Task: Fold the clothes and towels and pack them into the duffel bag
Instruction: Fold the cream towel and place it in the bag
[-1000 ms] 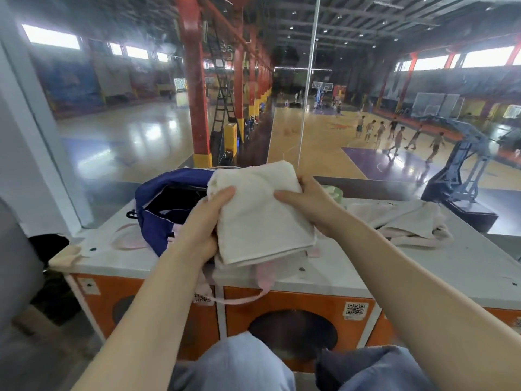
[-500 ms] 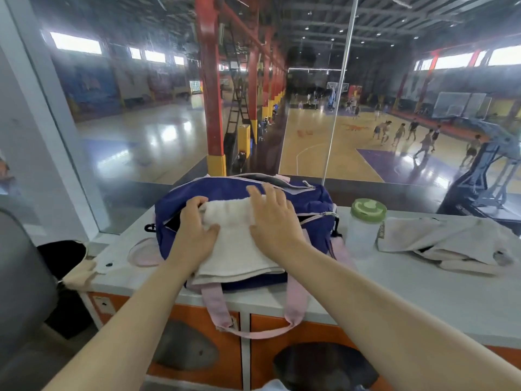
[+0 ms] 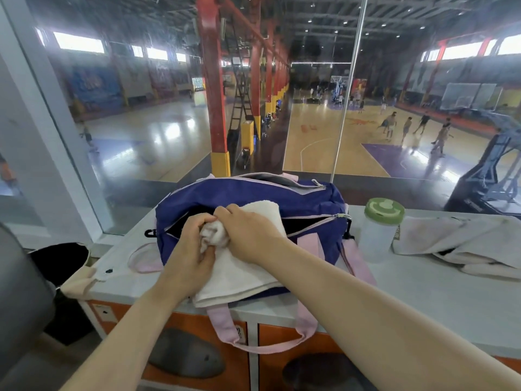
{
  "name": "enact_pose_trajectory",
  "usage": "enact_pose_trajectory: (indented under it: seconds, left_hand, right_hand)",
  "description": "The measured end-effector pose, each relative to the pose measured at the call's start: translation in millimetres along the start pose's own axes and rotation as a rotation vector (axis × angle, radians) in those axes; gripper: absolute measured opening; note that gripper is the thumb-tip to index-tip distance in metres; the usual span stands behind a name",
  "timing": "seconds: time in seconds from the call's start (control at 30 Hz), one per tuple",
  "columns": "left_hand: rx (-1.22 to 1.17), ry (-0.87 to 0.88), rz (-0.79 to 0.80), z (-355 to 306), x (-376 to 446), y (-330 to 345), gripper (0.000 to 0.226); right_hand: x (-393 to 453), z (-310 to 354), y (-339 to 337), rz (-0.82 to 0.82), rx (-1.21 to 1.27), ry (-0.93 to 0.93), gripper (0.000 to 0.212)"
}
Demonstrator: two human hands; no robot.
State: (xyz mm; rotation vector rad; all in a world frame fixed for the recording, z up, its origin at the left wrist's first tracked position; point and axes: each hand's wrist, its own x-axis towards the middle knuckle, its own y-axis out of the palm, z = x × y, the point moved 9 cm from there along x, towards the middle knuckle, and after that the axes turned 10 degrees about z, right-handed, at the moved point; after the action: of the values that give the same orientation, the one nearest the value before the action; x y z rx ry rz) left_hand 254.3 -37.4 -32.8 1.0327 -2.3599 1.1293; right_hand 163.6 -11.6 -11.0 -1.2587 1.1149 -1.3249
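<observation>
A blue duffel bag (image 3: 253, 198) with pink trim stands on the grey bench (image 3: 423, 292), close to the window glass. Its long zipper is open and the inside looks dark. A white folded towel (image 3: 239, 275) lies across the front of the bag, with one end over the open mouth and the other end hanging down toward the edge of the bench.

Both hands are on the towel at the opening. The left hand (image 3: 191, 249) has its fingers curled into a bunched part of the cloth, so its grip is clamped on the towel. The right hand (image 3: 248, 232) lies just beside it, its fingers bent down over the same bunch and holding the towel too. The two hands touch each other there.

A pink carrying strap (image 3: 270, 338) of the bag hangs over the bench edge, in front of the orange cabinet doors. To the right of the bag, just beside it, stands a clear bottle (image 3: 379, 235) with a green lid. Further right, a pile of pale unfolded clothes (image 3: 465, 244) lies on the bench. Behind the glass is a sports hall with people on the court.
</observation>
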Motion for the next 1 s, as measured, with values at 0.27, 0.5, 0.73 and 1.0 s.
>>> enact_pose_trajectory:
  seconds: [0.27, 0.5, 0.73, 1.0]
  left_hand:
    - [0.659, -0.031, 0.013, 15.0, 60.9, -43.2, 0.061]
    - [0.954, -0.057, 0.224, 6.6, 126.8, -31.2, 0.04]
    - [0.748, -0.126, 0.197, -0.8, 163.1, -52.7, 0.031]
    - [0.707, -0.04, 0.182, -17.9, 165.8, -54.0, 0.024]
  right_hand:
    - [-11.9, 8.2, 3.3, -0.083, -0.083, 0.024, 0.03]
    - [-6.8, 3.3, 12.9, -0.084, 0.049, 0.017, 0.037]
    - [3.0, 0.9, 2.5, -0.119, 0.057, 0.019, 0.032]
    - [41.7, -15.7, 11.0, -0.02, 0.165, 0.155, 0.045]
